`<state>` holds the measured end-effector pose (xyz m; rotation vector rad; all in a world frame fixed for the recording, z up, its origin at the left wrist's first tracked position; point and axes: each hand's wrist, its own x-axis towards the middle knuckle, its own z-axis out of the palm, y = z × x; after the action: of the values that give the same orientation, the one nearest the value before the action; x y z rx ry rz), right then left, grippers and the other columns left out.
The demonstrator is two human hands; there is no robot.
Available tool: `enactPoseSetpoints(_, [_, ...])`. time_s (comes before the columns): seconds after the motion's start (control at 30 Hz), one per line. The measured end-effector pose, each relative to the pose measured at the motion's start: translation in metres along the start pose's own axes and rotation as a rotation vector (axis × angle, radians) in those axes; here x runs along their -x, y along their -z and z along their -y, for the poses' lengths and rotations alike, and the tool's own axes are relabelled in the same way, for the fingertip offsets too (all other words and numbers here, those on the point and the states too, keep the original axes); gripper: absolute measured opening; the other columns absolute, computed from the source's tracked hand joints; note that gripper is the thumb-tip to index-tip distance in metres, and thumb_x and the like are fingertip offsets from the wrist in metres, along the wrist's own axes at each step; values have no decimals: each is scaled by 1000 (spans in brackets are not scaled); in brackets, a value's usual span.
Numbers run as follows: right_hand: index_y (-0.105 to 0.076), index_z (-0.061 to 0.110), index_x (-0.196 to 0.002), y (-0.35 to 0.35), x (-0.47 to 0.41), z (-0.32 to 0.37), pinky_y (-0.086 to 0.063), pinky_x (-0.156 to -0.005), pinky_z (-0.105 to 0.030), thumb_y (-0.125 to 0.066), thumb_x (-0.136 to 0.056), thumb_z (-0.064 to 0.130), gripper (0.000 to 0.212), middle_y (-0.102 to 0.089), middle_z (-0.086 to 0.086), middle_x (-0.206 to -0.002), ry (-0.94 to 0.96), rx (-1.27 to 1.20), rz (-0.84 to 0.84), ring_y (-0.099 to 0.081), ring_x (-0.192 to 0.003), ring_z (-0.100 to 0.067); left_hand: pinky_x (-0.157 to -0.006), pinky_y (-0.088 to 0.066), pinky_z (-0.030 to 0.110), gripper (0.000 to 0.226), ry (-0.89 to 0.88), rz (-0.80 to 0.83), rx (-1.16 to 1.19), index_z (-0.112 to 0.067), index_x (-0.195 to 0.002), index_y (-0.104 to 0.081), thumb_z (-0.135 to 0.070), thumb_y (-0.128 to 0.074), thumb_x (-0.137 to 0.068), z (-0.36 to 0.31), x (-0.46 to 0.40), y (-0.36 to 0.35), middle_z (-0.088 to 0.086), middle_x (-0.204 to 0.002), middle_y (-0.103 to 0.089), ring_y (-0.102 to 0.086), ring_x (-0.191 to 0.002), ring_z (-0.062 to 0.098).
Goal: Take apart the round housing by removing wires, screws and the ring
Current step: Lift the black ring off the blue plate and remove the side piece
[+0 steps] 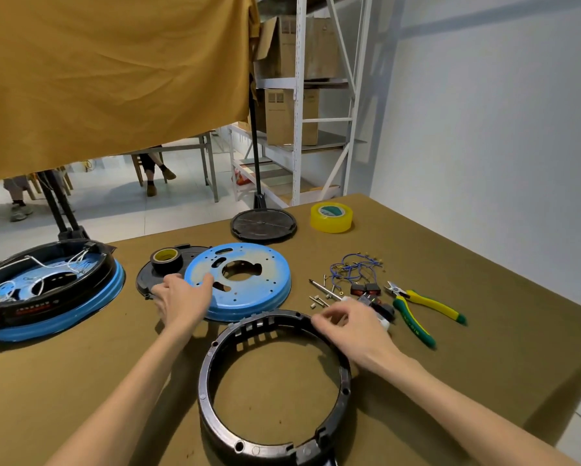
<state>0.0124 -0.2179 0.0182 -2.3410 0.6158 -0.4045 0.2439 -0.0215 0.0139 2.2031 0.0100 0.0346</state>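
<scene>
A person's left hand [178,297] rests on the near-left edge of a blue metal plate [238,284] lying flat on the olive-covered worktop [80,381], its thumb laid on the plate's top face and its fingers reaching over the rim; the grip is loose and wraps nothing fully. The right hand [349,326] hovers at the far-right rim of a black plastic ring [272,391], fingers curled with the tips drawn close together; whether they pinch something small cannot be told, and contact with the ring is unclear. The ring lies by itself, nearest the camera, just in front of the blue plate.

To the right lie loose screws [319,297], a bundle of blue wires [356,267], two small red-and-black switches [366,289] and green-and-yellow cutting pliers [416,304], all near one another. Behind the plate sits a black disc [147,280] carrying a roll of black tape [166,258]. Farther back are a second black round cover [263,223] and a roll of yellow tape [331,216]. At the far left stands another round housing [47,290], blue-rimmed with a black ring on it and white wires inside. An ochre cloth [114,79] hangs behind the worktop, beside white metal shelving [299,95] holding cardboard boxes.
</scene>
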Motion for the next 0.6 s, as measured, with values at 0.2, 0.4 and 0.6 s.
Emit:
enactPoseSetpoints(0.2, [-56, 18, -127, 14, -13, -29, -46, -96, -35, -48, -101, 45, 38, -60, -6, -124, 7, 814, -205, -56, -114, -25, -107, -48, 40, 45, -239, 372, 141, -21, -136, -55, -26, -71, -95, 33, 90, 23, 0, -132, -55, -54, -124, 19])
enactPoseSetpoints(0.4, [-55, 14, -127, 21, 11, -32, -48, -86, -30, -46, -106, 38, 33, -62, -4, -120, 37, 591, -213, -58, -107, -20, -102, -42, 32, 39, -154, 216, 260, -14, -138, -62, -3, -58, -101, 44, 122, 31, 1, -130, -64, -53, -115, 12])
enactPoseSetpoints(0.6, [-48, 24, -104, 32, 80, -46, -35, -61, -20, -50, -104, 36, 12, -53, 5, -96, -4, 462, -127, -52, -79, -7, -101, -44, 35, 37, -75, 101, 400, -11, -134, -66, -3, -61, -99, 45, 131, 36, 9, -132, -67, -56, -114, 17])
